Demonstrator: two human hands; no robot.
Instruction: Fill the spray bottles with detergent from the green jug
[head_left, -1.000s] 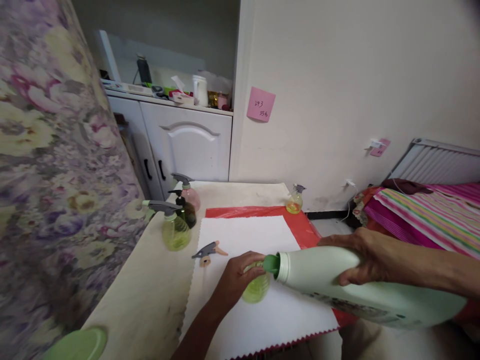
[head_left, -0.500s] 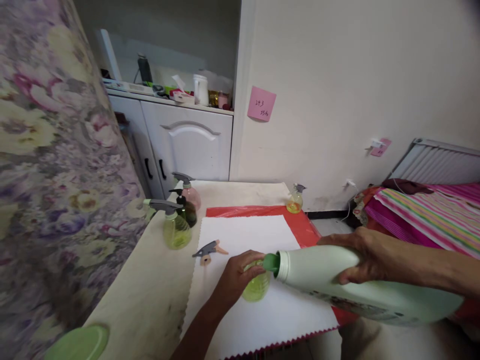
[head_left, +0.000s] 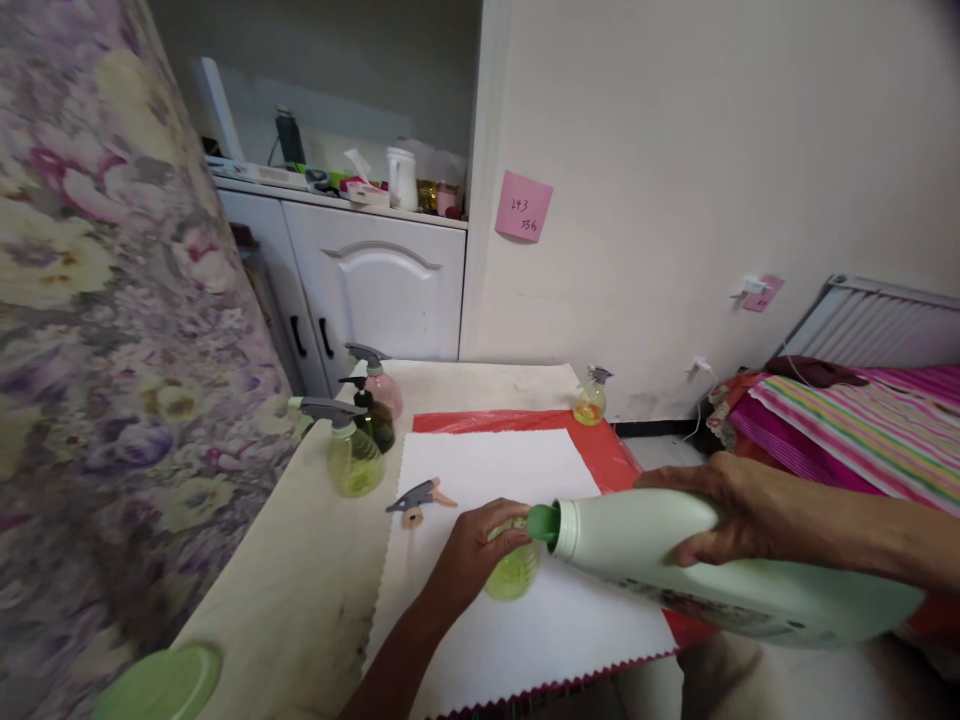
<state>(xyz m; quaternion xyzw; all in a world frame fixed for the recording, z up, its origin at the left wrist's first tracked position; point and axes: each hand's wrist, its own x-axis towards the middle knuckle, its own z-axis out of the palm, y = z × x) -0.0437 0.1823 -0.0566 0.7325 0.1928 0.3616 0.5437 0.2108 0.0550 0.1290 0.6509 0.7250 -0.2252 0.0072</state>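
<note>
My left hand [head_left: 480,550] is closed around the neck of a small clear spray bottle [head_left: 513,577] with yellow-green liquid in it, upright on the white sheet [head_left: 570,625]. In my right hand [head_left: 739,510] is a large pale green jug [head_left: 645,535], tipped nearly level. Its green spout [head_left: 543,522] sits right at the small bottle's mouth, which my left fingers partly hide. I cannot make out a stream of liquid. A grey and peach spray head [head_left: 418,500] lies on the sheet, left of the bottle.
At the table's left stand a yellow-green spray bottle [head_left: 354,462], a dark pump bottle [head_left: 381,425] and a pink spray bottle [head_left: 384,392]. Another small spray bottle [head_left: 590,402] stands at the back right. A green lid-like disc [head_left: 161,685] is at lower left. Red plastic [head_left: 600,455] lies under the sheet.
Almost nothing differs. Both hands keep their holds, and the jug stays tilted at the bottle's mouth.
</note>
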